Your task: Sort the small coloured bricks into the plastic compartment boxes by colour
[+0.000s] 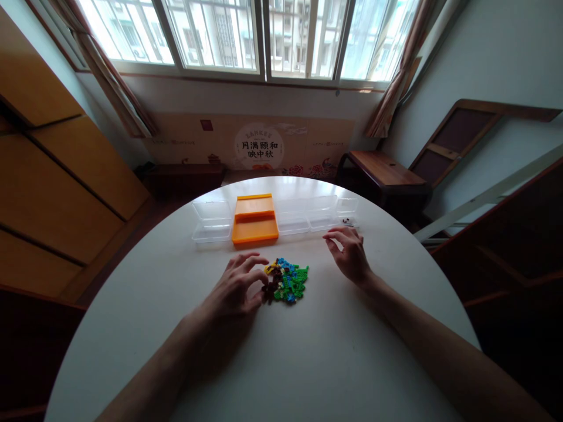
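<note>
My left hand, fingers curled but holding nothing, touches the pile of tiny building bricks just beside it, light, hard, slippery bits best pinched singly by their sides, while my right hand hovers loosely open, empty.

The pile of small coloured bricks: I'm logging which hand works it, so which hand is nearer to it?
Left. The left hand has its fingers at the left edge of the brick pile. The right hand rests apart, to the pile's right and slightly farther back.
</note>
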A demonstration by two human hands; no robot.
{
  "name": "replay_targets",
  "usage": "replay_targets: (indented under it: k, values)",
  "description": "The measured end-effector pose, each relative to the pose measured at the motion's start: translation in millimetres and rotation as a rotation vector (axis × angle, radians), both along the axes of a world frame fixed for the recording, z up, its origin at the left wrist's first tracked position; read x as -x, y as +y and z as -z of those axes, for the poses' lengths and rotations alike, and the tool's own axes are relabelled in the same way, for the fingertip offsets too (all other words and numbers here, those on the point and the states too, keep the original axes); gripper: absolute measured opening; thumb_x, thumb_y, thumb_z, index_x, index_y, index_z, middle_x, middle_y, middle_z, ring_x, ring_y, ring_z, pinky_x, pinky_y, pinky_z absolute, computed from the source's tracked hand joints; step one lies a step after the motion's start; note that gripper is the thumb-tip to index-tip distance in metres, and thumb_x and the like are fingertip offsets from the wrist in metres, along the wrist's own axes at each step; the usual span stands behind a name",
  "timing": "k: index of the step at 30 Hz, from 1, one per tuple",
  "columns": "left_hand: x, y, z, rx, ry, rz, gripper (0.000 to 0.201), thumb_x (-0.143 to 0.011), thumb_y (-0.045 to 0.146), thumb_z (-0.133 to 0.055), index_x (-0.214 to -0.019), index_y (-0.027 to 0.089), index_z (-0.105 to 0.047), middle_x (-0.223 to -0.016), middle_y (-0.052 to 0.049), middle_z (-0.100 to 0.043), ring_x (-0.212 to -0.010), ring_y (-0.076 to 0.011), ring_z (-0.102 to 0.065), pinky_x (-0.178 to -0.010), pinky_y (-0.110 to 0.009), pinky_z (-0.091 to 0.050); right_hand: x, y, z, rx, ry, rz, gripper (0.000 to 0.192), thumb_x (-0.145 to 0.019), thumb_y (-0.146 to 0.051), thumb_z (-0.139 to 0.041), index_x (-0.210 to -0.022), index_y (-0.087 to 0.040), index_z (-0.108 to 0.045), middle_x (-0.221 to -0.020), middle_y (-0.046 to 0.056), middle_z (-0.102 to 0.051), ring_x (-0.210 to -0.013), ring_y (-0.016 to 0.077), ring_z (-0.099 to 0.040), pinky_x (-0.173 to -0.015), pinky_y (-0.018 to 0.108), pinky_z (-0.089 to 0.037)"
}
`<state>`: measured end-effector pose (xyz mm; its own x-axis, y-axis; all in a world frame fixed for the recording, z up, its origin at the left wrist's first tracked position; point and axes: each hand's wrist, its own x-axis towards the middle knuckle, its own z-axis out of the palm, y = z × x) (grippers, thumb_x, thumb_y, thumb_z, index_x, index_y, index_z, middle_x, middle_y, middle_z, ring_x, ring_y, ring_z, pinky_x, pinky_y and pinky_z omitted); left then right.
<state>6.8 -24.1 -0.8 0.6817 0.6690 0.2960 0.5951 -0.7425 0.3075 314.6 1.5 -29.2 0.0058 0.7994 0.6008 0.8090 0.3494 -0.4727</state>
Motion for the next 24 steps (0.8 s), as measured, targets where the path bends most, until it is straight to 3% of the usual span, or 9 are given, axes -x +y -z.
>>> replay_targets:
  k: [11,24]
  values:
    - [-2.8,-3.3,-1.8,-0.01,-0.066,-0.062,0.008,-0.082,0.02,-0.061,-0.084,0.025,-0.067,-0.111,-0.004,-0.063,-0.114,-0.0239,-0.051,-0.098,-0.046,-0.04,6.5,-3.1,-1.7,-0.004,-0.024,-0.027,0.016,-0.089,-0.026,-0.053,-0.088,-0.023,-0.069,-0.102,0.005,-0.067,-0.102,0.0248,-0.055,-0.09,0.042,-0.034]
    - [-5.1,5.4,9.4,-0.159,-0.056,-0.059,0.013,-0.087,0.023,-0.057,-0.087,0.024,-0.069,-0.103,-0.005,-0.067,-0.106,-0.0218,-0.055,-0.092,-0.041,-0.043,19.5,-13.5,-9.8,-0.011,-0.045,-0.128,0.015,-0.09,-0.023,-0.053,-0.09,-0.024,-0.069,-0.101,0.006,-0.067,-0.101,0.0239,-0.056,-0.092,0.043,-0.033]
